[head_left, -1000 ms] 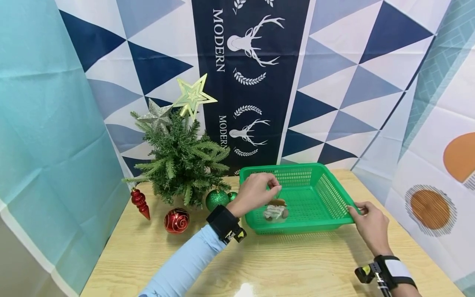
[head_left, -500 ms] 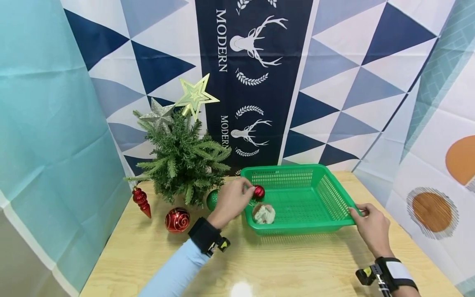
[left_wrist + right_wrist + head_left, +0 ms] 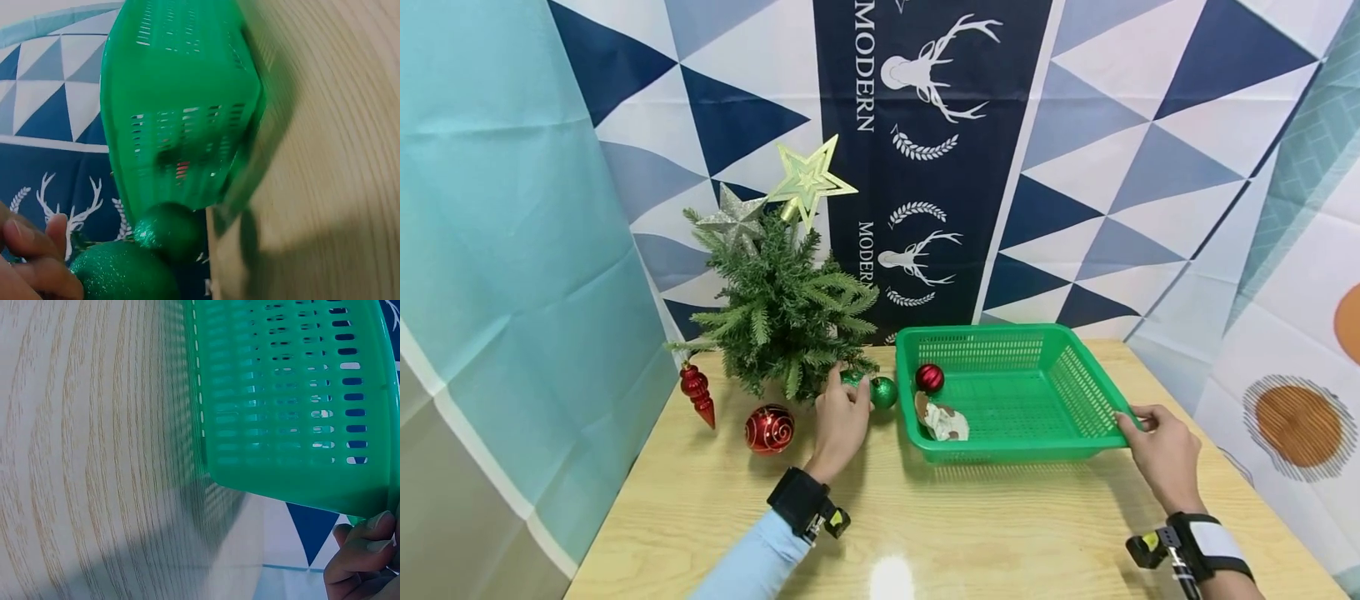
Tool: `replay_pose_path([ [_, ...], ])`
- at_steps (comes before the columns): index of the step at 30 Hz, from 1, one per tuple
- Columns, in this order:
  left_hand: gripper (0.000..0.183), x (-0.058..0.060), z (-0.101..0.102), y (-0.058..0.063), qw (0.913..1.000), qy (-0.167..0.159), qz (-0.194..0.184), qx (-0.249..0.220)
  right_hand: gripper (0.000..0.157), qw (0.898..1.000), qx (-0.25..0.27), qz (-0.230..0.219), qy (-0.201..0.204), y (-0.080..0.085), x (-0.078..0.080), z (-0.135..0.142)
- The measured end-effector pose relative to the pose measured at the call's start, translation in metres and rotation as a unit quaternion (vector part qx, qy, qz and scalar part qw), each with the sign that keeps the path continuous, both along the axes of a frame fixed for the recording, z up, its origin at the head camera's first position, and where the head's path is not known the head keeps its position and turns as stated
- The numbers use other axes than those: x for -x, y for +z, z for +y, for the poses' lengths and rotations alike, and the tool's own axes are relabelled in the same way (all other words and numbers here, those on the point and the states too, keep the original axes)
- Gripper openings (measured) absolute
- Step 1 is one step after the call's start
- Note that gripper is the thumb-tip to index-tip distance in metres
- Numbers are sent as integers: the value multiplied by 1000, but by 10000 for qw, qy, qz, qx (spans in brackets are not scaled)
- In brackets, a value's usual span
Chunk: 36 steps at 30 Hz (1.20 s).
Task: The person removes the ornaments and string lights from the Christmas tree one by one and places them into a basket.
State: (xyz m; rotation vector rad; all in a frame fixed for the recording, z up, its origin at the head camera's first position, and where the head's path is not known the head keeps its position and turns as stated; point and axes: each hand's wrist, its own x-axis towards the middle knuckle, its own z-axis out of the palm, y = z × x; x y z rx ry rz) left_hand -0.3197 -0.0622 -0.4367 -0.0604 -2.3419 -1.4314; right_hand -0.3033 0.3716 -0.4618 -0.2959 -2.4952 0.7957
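My left hand [image 3: 841, 421] is at the lower right of the small Christmas tree [image 3: 790, 308], thumb and forefinger apart beside a glittery green ball ornament [image 3: 122, 272]. That ball is partly hidden behind the hand in the head view; whether the fingers touch it is unclear. A smaller green ball ornament [image 3: 883, 392] hangs close by. My right hand [image 3: 1167, 457] grips the near right corner of the green plastic basket [image 3: 1022, 451], thumb over the rim. Inside its left end lie a striped red ball ornament [image 3: 929, 378] and a white-and-brown ornament [image 3: 945, 422].
A red swirl-patterned ball [image 3: 770, 429] and a red spindle-shaped ornament [image 3: 697, 393] are at the tree's left. Silver [image 3: 735, 218] and gold stars [image 3: 811, 180] top the tree. Patterned cloth [image 3: 1097, 167] stands behind the wooden table [image 3: 1000, 533].
My left hand let go of the white-and-brown ornament in the basket and moved left to the green balls. The red ball came into view. My right hand stays on the basket rim.
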Motion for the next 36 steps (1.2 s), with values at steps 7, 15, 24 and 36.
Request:
replay_pose_path([
  [7, 52, 6, 8, 1, 9943, -234, -221, -1013, 40, 10000, 33, 18, -8, 0, 0, -1],
  [15, 33, 7, 12, 4, 9845, -149, 98, -1743, 39, 9999, 89, 55, -15, -1, -1, 0],
  [24, 32, 8, 12, 9, 9764, -88, 631, -2062, 41, 9999, 134, -10, 1, 1, 2, 2],
  [36, 16, 3, 12, 25, 9828, -11, 1258, -1354, 41, 9999, 154, 34, 5, -1, 1, 2],
])
